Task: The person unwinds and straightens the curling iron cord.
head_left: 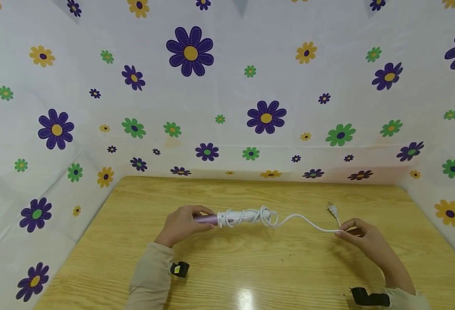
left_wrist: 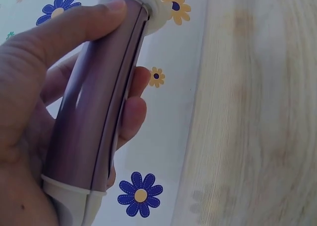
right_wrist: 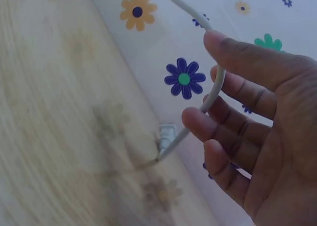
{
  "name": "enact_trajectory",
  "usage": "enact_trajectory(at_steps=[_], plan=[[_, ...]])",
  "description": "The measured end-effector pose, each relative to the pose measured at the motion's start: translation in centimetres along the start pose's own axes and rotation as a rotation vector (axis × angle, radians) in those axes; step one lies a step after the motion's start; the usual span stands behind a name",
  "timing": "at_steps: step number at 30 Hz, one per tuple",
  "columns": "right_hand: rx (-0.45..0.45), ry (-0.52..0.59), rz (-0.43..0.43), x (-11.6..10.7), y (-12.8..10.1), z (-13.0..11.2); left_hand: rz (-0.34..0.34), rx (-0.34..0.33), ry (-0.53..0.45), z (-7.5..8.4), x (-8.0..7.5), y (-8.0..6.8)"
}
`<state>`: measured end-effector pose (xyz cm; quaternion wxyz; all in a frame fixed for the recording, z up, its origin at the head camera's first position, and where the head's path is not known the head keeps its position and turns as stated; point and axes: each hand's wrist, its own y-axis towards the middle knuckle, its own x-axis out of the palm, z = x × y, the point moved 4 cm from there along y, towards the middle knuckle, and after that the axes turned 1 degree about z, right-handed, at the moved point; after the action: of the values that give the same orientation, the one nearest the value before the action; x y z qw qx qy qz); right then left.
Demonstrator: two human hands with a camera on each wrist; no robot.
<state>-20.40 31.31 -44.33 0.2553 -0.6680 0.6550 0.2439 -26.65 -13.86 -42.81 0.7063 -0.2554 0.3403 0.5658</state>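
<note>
My left hand (head_left: 182, 224) holds a curling iron by its purple barrel (left_wrist: 94, 97), thumb lying along it and fingers curled round the far side. The iron's white handle (head_left: 236, 216) points right, level above the table, with its white cord (head_left: 301, 216) wound around it in loose loops. From the handle's end the cord runs right to my right hand (head_left: 366, 241), which pinches it between thumb and fingers. Just beyond those fingertips is the two-pin plug (head_left: 332, 209) on a short free end; the right wrist view also shows the plug (right_wrist: 167, 134) near the tabletop.
A wood-grain table (head_left: 219, 262) spreads under both hands. White cloth with printed flowers (head_left: 227, 86) rises behind it and along both sides. Black straps (head_left: 368, 297) are on the wrists, over beige sleeves (head_left: 150, 275).
</note>
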Motion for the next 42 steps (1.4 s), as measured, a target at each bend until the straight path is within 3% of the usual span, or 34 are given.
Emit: enact_trajectory(at_steps=[8, 20, 28, 42], plan=[[0.1, -0.04, -0.067, 0.8, 0.2, 2.1, -0.023, 0.029, -0.012, 0.0, 0.2, 0.2], [0.063, -0.046, -0.058, 1.0, 0.4, 1.6, -0.034, 0.028, -0.029, -0.3, 0.4, 0.0], [-0.044, -0.046, -0.028, 0.9, 0.7, -1.0, -0.039, 0.029, -0.031, -0.3, 0.3, 0.0], [-0.222, 0.052, -0.172, 4.8, 2.1, -6.6, -0.054, 0.053, -0.04, 0.2, 0.3, 0.0]])
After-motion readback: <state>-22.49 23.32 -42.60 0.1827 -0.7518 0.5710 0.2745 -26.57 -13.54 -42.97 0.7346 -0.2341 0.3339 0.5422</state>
